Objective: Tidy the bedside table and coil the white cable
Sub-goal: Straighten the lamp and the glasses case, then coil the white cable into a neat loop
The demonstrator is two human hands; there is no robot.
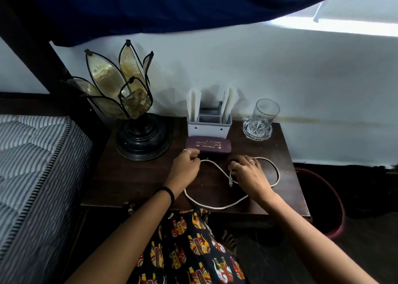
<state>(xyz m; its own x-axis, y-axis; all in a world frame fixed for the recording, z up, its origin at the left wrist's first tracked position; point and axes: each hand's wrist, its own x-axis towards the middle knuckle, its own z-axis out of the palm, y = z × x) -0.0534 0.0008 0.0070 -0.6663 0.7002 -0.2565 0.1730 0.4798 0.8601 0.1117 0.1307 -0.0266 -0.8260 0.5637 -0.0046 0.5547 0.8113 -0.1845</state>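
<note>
- A person's left hand (pixel 185 164) pinches one stretch of the white cable (pixel 215 206) on the dark wooden counter (pixel 133 180), fingers curled round it.
- The right hand (pixel 247 172) grips the cable near its plug end (pixel 230 181), which hangs just beside the thumb.
- The cable sprawls in loose loops between both hands and the counter's front edge.
- Behind the hands lie a maroon spectacle case (pixel 208 148), a grey organiser (pixel 209 124), a petal lamp (pixel 133 115) and a glass (pixel 261 116) on a coaster.
</note>
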